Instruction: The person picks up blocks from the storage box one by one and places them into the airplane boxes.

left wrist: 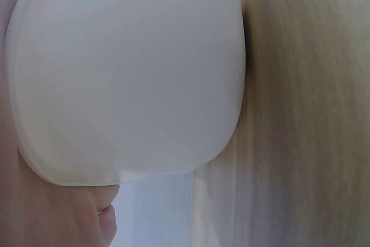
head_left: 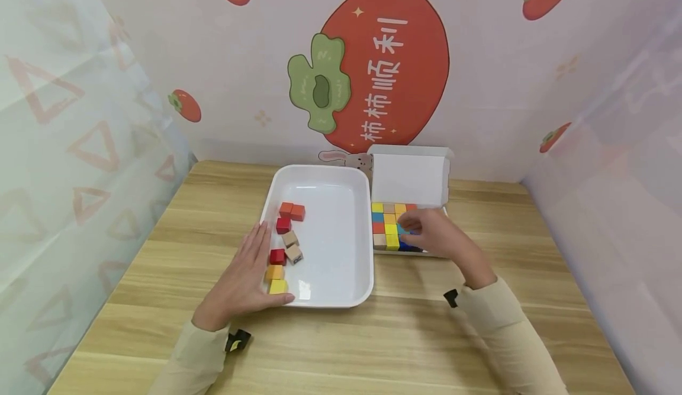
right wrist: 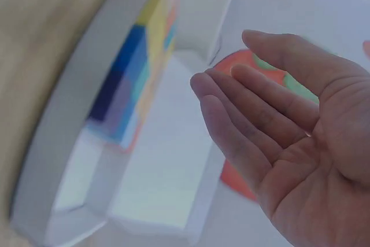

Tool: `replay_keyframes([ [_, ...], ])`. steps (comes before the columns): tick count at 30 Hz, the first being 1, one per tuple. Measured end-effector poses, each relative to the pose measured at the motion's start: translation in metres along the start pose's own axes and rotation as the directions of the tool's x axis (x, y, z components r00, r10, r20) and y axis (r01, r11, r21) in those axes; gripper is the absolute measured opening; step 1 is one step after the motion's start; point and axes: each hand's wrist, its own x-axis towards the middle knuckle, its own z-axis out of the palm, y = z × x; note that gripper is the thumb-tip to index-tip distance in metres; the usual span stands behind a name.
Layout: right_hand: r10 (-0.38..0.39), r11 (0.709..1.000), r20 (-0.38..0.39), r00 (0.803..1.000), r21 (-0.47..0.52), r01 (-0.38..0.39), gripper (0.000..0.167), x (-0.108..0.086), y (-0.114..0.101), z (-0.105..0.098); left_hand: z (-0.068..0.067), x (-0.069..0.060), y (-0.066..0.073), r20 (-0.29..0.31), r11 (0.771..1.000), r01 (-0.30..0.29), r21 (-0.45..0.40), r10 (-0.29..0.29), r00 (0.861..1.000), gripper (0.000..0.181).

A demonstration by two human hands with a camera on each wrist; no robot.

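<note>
L hand (head_left: 244, 278) splayed on tray (head_left: 331, 235); R hand (head_left: 438, 233) bent, prob. above blks (head_left: 391, 229).

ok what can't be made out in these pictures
Head: some coloured square blocks in the white cardboard box, behind the right hand.
Head: dark mark on one pale wooden cube, too small.
Left wrist: inside of the white rectangular tray, behind its wall.
Right wrist: block edges, blurred.

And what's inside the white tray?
The tray holds eight visible blocks in red, orange, yellow and bare wood. The left hand covers part of its rim, hiding whatever lies beneath.
</note>
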Motion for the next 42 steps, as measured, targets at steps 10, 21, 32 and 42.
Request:
replay_keyframes([
  [10, -0.185, 0.982, 0.085, 0.979, -0.005, 0.186, 0.030, 0.034, -0.071, 0.022, 0.001, 0.000, 0.000, -0.005, 1.000, -0.006, 0.010, 0.007, 1.000, 0.141],
  [21, -0.190, 0.977, 0.207, 0.960, -0.058, 0.206, 0.038, 0.084, -0.128, 0.043, 0.000, -0.001, 0.001, 0.007, 1.000, 0.016, 0.002, -0.016, 1.000, 0.140],
  [32, -0.184, 0.979, 0.301, 0.936, -0.032, 0.203, 0.038, 0.140, -0.136, 0.076, -0.003, -0.001, -0.001, 0.004, 1.000, 0.000, 0.007, 0.000, 1.000, 0.141],
  [42, -0.125, 0.987, 0.353, 0.927, -0.053, 0.154, 0.030, 0.158, -0.129, 0.112, -0.001, -0.002, -0.002, -0.006, 1.000, -0.016, -0.006, 0.016, 1.000, 0.139],
])
